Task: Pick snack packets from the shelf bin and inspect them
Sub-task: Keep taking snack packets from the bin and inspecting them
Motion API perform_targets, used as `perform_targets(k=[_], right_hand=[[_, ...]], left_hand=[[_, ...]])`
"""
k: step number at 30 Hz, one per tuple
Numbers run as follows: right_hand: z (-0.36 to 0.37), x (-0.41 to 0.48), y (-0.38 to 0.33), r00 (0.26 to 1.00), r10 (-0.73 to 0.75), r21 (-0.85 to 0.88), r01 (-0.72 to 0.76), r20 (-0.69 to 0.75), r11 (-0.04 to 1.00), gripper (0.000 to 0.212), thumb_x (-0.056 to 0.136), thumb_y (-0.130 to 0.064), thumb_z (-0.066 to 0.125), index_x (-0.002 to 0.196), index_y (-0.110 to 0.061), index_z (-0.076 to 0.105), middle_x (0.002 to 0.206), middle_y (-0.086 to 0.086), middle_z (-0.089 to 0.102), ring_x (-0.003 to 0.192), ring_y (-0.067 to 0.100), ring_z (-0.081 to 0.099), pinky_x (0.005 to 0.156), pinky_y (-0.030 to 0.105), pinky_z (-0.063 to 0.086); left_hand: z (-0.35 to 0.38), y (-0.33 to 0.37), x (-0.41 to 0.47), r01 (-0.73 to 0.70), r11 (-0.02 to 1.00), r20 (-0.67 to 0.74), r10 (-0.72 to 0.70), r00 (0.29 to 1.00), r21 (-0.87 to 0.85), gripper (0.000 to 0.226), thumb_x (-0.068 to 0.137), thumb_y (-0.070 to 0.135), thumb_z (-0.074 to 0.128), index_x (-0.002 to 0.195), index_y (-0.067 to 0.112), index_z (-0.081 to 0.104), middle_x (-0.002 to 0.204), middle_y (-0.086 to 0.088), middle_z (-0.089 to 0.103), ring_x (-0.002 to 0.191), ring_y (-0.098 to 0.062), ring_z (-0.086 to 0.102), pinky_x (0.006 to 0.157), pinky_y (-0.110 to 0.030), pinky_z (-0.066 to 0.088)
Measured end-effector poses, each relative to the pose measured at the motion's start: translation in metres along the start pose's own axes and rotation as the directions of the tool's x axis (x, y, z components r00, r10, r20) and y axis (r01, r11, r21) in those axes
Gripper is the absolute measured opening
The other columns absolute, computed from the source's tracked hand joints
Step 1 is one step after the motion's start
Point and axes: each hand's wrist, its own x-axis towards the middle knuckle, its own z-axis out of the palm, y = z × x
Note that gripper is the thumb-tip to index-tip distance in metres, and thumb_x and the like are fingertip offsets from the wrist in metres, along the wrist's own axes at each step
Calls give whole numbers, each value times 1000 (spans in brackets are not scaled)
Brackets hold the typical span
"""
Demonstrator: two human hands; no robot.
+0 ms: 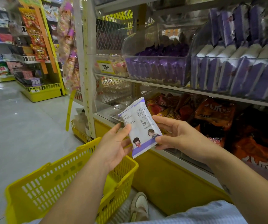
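A white and purple snack packet (140,126) with small print and two cartoon figures is held up between both hands, its printed back towards me. My left hand (114,146) grips its left edge, thumb on the front. My right hand (177,135) pinches its right edge between thumb and fingers. On the shelf above, a clear plastic bin (156,68) holds several purple packets, and beside it on the right a second bin (237,73) holds larger purple and white packs.
A yellow shopping basket (62,180) stands on the floor below my left arm. Orange and red snack bags (214,113) fill the lower shelf. A yellow shelf base (165,175) runs beside my knee, my shoe (139,206) below. The aisle floor (16,123) lies left.
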Motion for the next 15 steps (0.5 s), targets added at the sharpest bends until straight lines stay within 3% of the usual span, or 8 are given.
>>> perform_targets(k=[2,6,10,13,15], right_hand=[[-1,2,5,1000,13,13,-13,-28,1000,61,89,3,60,141,-22,42,129,-12,62,109,16,67,75,29,60],[-2,5,15,999,43,45,-43,-7,998,55,92,9,53,136,-23,47,127,-10,65,112,21,65,87,37,57],[-6,5,21,995,97,139,-98,18,985,57,89,13,51,133,-24,50,126,0,66,111,26,65,89,36,57],[-9,3,24,990,136,262,-142,42,955,51,86,-7,61,134,-23,53,125,9,66,105,28,67,89,38,57],[-8,4,25,988,150,309,-154,36,939,45,85,-19,60,130,-20,58,124,12,66,95,22,68,83,32,58]], left_hand=[[0,1,0,5,1000,2,-5,1000,-15,35,87,21,63,121,18,59,104,-7,75,88,-20,74,57,-31,58],[1,6,-3,-7,996,70,13,998,-86,44,82,20,63,126,19,57,112,-9,73,93,-24,73,61,-35,59],[5,9,-7,-51,995,101,59,993,-81,54,78,12,66,130,20,52,112,-8,73,92,-23,73,60,-36,58],[9,10,-9,-89,996,101,90,991,-21,49,84,3,64,128,21,50,119,-8,69,102,-25,70,65,-42,59],[14,9,-11,-97,995,131,91,987,39,51,85,-1,63,127,24,50,121,-9,67,106,-26,68,72,-48,59]])
